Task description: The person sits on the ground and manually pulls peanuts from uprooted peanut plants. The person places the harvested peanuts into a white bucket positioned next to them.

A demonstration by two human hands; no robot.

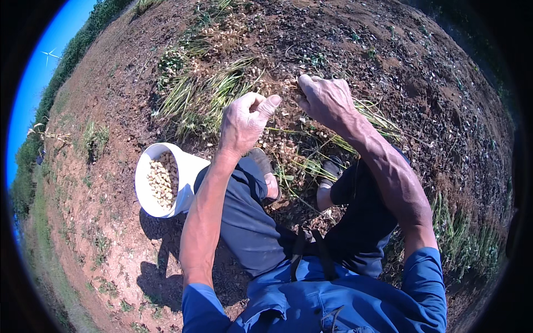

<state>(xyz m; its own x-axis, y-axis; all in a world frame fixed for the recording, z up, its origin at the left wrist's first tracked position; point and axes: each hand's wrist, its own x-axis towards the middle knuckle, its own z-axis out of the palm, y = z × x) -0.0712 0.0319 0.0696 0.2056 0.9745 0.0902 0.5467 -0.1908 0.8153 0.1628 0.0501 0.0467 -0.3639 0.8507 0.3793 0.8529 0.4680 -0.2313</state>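
Observation:
My left hand [245,120] is raised above the ground between the bucket and my right hand, its fingers curled and thumb extended. Whether anything small sits in its fingers is hidden. My right hand [329,98] is closed around a peanut plant, whose green stems [377,118] come out behind my wrist; thin brown roots show at the fingertips. Beside my left knee a white plastic bucket [191,170] leans with its mouth toward me, partly filled with unshelled peanuts [163,181]. Loose peanuts and stems [308,164] lie on the soil between my feet.
Pulled peanut plants [208,93] lie in a heap beyond my left hand, with pods among their roots. My shoes [332,168] rest on the soil at either side of the loose stems. Green plants [462,237] stand at the right. Dry leaf litter covers the soil ahead.

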